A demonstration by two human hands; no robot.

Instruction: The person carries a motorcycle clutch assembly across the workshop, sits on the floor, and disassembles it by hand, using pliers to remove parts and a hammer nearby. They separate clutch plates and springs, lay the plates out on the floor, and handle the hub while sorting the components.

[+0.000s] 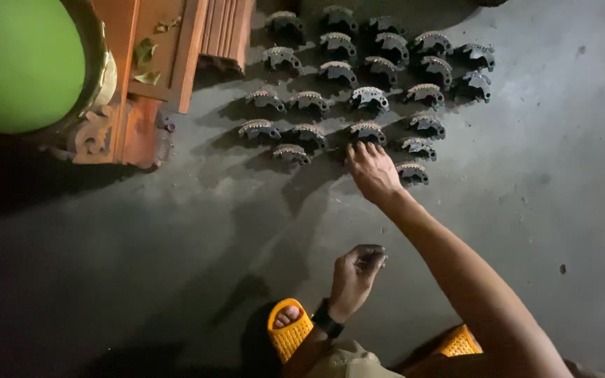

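Note:
Several dark curved pieces with pale toothed rims (367,98) stand in rows on the grey concrete floor (561,182). My right hand (371,170) reaches forward with its fingertips at the near row, touching or just short of one piece (367,131); whether it grips anything is hidden. My left hand (356,271) hangs near my knee, fingers curled around a small dark object I cannot make out. A black band sits on that wrist.
An orange carved wooden piece of furniture (145,77) stands at the upper left beside a large green rounded object (19,63). My feet in orange-yellow slippers (289,330) are at the bottom. Deep shadow covers the left floor.

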